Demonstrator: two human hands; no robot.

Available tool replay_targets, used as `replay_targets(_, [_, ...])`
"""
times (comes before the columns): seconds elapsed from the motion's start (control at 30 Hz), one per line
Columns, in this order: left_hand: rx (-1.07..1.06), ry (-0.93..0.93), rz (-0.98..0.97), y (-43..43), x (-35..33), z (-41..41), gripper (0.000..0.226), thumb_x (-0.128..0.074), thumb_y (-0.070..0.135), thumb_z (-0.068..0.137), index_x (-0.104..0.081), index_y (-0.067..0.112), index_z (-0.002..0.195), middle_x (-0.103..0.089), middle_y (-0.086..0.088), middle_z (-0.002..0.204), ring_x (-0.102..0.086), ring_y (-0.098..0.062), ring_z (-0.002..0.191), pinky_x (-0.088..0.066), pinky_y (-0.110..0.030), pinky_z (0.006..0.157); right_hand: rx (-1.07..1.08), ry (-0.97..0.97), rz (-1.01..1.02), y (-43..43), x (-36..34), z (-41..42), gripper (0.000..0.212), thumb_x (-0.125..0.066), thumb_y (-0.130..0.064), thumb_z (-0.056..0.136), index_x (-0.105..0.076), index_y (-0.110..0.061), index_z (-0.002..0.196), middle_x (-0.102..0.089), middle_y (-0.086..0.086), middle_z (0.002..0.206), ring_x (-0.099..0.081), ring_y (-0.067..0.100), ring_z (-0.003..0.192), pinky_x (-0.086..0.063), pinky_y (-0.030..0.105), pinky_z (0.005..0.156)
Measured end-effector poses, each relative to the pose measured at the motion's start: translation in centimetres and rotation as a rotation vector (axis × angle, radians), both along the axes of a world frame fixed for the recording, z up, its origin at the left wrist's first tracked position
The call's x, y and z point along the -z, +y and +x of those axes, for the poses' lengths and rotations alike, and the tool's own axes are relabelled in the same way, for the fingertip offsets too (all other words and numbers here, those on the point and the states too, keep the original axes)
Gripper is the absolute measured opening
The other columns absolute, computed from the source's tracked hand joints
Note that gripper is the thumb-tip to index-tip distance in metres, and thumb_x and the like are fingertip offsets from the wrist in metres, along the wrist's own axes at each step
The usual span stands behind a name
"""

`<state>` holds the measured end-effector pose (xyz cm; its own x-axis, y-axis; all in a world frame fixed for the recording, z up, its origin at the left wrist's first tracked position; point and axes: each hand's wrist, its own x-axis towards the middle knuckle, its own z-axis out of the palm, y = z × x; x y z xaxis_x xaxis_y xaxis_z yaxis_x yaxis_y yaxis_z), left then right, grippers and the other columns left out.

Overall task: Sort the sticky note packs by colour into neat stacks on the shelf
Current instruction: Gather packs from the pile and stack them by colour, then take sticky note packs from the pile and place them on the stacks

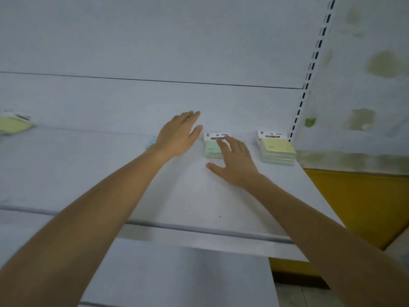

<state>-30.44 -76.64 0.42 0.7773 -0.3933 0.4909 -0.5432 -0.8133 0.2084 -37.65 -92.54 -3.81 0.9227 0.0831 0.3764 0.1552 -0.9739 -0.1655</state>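
- Shelf (199, 196): white, flat, takes up most of the view; white back panel (155, 41) rises behind it, with a slotted upright strip (309, 69) at the panel's right edge.
- Wall (365, 85) to the right of the strip: pale with greenish stains, yellow band lower down.
- Lower shelf (177, 273) shows below the front lip, also white.
- Both bare forearms reach in from the bottom corners toward the back of the shelf.
- Left hand (177, 136): flat, palm down, fingers straight and close together, thumb spread off to the right. Holding nothing. A sliver of pale blue (151, 142) shows at its wrist (cannot tell what it is, too blurred).
- Right hand (234, 162): fingers spread wide, thumb out to the left and low over the shelf, fingertips lying over the green stack. Not gripping it.
- Yellow stack (277, 149): several sticky note packs piled at the shelf's right end, near the strip, white header cards at the back. Slightly fanned.
- Green stack (212, 147): a shorter pile with a mint-green top and a white header card, between the two hands, well apart from the yellow stack.
- Loose pack (13, 125): yellow-green, far left at the frame edge, blurred.
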Motion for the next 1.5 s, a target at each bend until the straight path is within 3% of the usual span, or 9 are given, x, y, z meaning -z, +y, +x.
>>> replay_targets(0.43, [-0.319, 0.087, 0.013, 32.5, 0.9, -2.3, 0.048, -0.029, 0.036, 0.098, -0.030, 0.017, 0.143, -0.040, -0.010, 0.146, -0.036, -0.029, 0.134, -0.033, -0.041, 0.107, -0.305, 0.132, 0.067, 31.4, 0.4, 3.8, 0.059, -0.040, -0.050, 0.090, -0.029, -0.022, 0.140, -0.022, 0.010, 0.152, -0.017, 0.028, 0.140, -0.012, 0.039, 0.115])
replay_targets(0.83, [-0.483, 0.086, -0.008, 50.9, 0.6, 6.4, 0.044, -0.031, 0.031, 0.098, -0.037, 0.014, 0.138, -0.044, -0.015, 0.141, -0.039, -0.031, 0.130, -0.036, -0.042, 0.103, -0.398, 0.273, 0.143, 48.7, -0.9, 16.0, 0.053, -0.039, -0.044, 0.092, -0.030, -0.023, 0.140, -0.034, 0.017, 0.144, -0.028, 0.034, 0.134, -0.025, 0.044, 0.109])
replay_targets(1.07, [-0.548, 0.158, -0.033, 59.8, 0.6, 13.5, 0.041, -0.031, 0.029, 0.098, -0.043, 0.012, 0.134, -0.046, -0.016, 0.139, -0.042, -0.033, 0.128, -0.035, -0.043, 0.107, -0.326, 0.344, 0.321, 55.9, -0.7, 25.7, 0.049, -0.039, -0.043, 0.092, -0.033, -0.023, 0.137, -0.046, 0.016, 0.135, -0.038, 0.035, 0.128, -0.034, 0.043, 0.106])
replay_targets(1.5, [-0.499, 0.330, 0.003, 69.4, 2.1, 24.7, 0.042, -0.037, 0.018, 0.097, -0.040, 0.010, 0.138, -0.040, -0.024, 0.141, -0.041, -0.037, 0.128, -0.036, -0.041, 0.106, -0.007, 0.376, 0.422, 62.9, 1.3, 33.5, 0.059, -0.041, -0.050, 0.087, -0.028, -0.025, 0.138, -0.048, 0.013, 0.134, -0.038, 0.035, 0.126, -0.031, 0.041, 0.102])
